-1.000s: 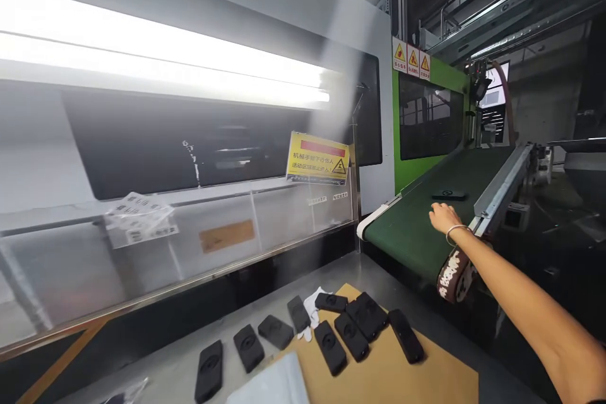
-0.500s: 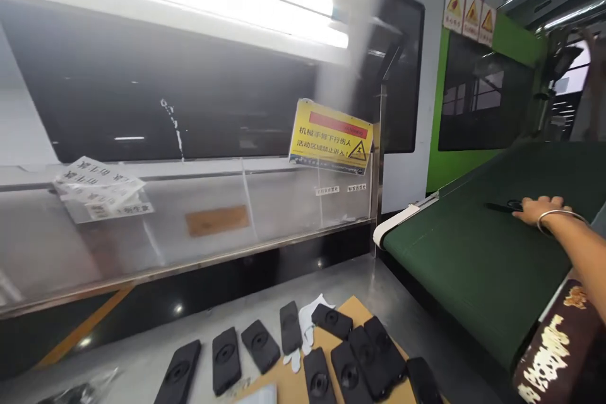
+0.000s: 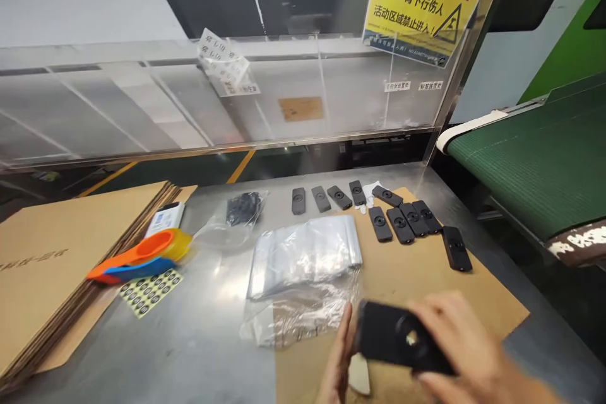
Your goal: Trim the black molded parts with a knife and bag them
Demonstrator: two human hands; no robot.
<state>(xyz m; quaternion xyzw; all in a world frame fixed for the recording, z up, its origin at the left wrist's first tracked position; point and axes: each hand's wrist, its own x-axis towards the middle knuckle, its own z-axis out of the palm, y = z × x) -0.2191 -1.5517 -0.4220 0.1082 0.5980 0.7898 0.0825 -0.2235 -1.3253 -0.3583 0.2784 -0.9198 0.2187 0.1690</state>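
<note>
A black plastic part (image 3: 386, 334), a flat oblong with a round recess, is held in my right hand (image 3: 468, 353), thumb below and fingers over its right end. My right hand is blurred. Fingers outstretched, my left hand (image 3: 337, 360) stands at the part's left end; whether it touches is hard to tell. Below the part shows a pale rounded piece (image 3: 360, 375) I cannot identify. Similar black parts (image 3: 400, 226) lie in a group on a cardboard sheet (image 3: 492, 303), and several others (image 3: 320, 199) on the metal table (image 3: 213, 341).
Clear plastic bags (image 3: 303, 252) lie mid-table, with a bagged dark item (image 3: 243, 207) behind. Left are stacked cardboard (image 3: 71, 252), coloured tape rings or scoops (image 3: 146, 252) and a sticker sheet (image 3: 150, 290). A green conveyor belt (image 3: 530, 151) juts in at right; a clear panel (image 3: 265, 113) stands behind.
My right hand has left the conveyor belt, where it was at a dark object, and now holds a black part over the table. My left hand has come into view; the view has turned left and down.
</note>
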